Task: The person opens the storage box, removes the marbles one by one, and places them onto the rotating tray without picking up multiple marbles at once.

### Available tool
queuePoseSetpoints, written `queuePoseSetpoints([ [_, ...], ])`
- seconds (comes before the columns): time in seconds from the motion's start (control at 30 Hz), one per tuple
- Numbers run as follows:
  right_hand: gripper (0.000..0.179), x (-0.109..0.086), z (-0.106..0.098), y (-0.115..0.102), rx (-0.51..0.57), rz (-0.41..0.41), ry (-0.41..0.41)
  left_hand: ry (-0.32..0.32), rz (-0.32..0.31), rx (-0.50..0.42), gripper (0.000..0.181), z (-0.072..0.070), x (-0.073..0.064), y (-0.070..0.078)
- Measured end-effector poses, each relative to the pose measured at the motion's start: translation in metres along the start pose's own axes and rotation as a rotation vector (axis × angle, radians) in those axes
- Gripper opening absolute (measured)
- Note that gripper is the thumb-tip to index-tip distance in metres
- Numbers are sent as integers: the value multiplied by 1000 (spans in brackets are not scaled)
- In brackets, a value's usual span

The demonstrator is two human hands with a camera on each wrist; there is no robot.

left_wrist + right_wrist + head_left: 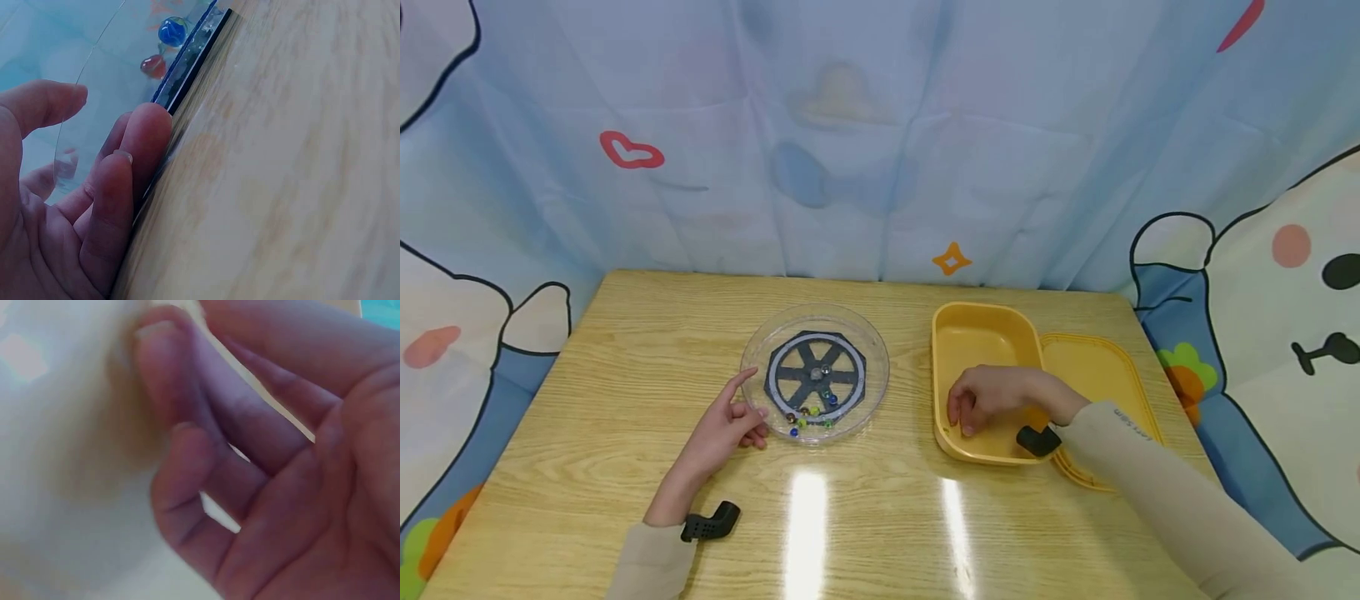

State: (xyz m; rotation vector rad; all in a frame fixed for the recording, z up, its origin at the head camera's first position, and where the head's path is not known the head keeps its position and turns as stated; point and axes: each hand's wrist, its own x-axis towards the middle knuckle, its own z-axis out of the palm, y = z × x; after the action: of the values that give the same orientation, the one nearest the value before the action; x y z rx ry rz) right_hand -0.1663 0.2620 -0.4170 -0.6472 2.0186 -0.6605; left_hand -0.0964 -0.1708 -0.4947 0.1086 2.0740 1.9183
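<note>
A round clear dish (880,400) stands left of centre, with a dark spoked wheel shape (808,367) in its middle. Several glass marbles lie in its near part, among them a blue marble (172,31) and a reddish marble (153,66). My left hand (722,433) is at the dish's left rim, fingers loosely bent, index finger extended along the edge. Inside a yellow box (981,321), my right hand (992,396) reaches down with curled fingers near the floor. In the right wrist view its palm looks bare; whether its fingertips pinch anything is hidden.
A yellow lid (1097,367) lies flat against the box's right side, partly beneath the right forearm. Behind the wooden table (662,333) hangs a blue patterned curtain (865,167). Each wrist wears a small black device.
</note>
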Motion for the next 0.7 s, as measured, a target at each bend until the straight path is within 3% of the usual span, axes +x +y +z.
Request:
queuePoseSetpoints([
  [0.13, 14, 8, 6, -3, -39, -48, 41, -3, 0, 0, 68, 0, 0, 0],
  [0.33, 13, 20, 16, -4, -169, -38, 117, -4, -2, -1, 68, 0, 0, 0],
  [0.7, 16, 24, 19, -6, -210, -24, 133, 8, -10, 10, 68, 1, -1, 1],
])
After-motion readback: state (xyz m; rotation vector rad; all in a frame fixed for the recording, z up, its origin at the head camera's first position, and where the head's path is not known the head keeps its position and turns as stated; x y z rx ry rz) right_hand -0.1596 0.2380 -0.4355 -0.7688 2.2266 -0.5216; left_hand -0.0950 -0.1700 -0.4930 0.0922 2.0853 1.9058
